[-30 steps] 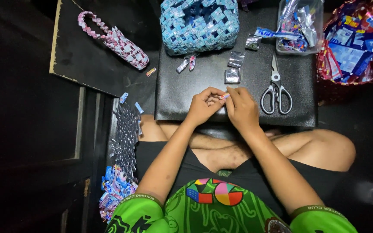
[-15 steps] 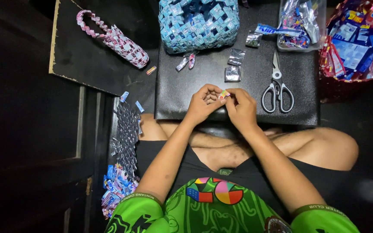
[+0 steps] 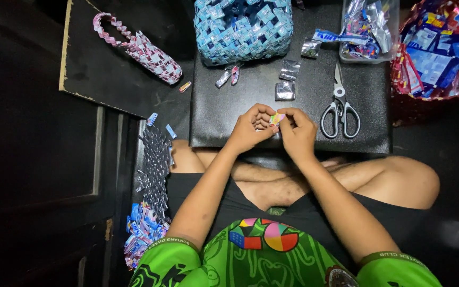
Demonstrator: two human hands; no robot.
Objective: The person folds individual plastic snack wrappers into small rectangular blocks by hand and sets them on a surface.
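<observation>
One folded wrapper (image 3: 277, 118), two hands, one scissors (image 3: 339, 106)

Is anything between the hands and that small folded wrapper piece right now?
Nothing visible: the left hand and right hand both pinch the small folded wrapper piece directly, above the black board. The scissors lie apart, to the right.

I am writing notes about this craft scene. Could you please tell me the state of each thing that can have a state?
left hand: pinching the small folded wrapper piece
right hand: pinching the same piece
small folded wrapper piece: folded, held between both hands
scissors: closed, lying flat on the black board
blue woven basket: upright
pink woven strip: lying flat
clear tray: holds wrappers
</observation>
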